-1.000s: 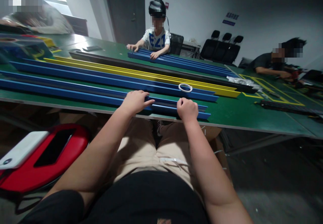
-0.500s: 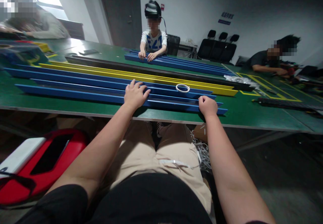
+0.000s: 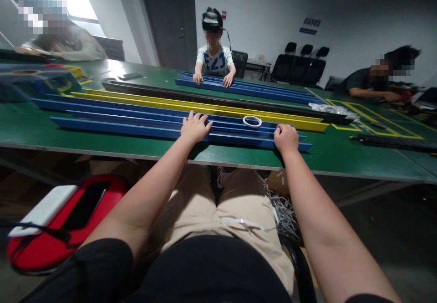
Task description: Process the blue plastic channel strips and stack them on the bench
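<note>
Long blue channels lie side by side on the green table, the front one [image 3: 143,131] nearest me. My left hand [image 3: 196,127] rests with spread fingers on the blue channels near their middle. Toward their right end, my right hand [image 3: 286,138] has its fingers curled at the front channels; what its fingertips hold is hidden. A white ring, like a coil of tape or cord [image 3: 252,121], lies on the rear blue channel between my hands. Behind the blue channels are a yellow channel [image 3: 239,111] and a dark one [image 3: 218,100].
Across the green table [image 3: 239,157], a person [image 3: 214,61] has both hands on more blue channels [image 3: 259,89]. Other people sit at far left and far right. Clear plastic wrap [image 3: 332,110] and a black strip [image 3: 392,142] lie at right. A red stool [image 3: 112,193] stands lower left.
The view has shifted, so most things appear farther right. The front blue channels have moved closer to the ones behind, and my hands stay on them. The person opposite has moved their hands apart.
</note>
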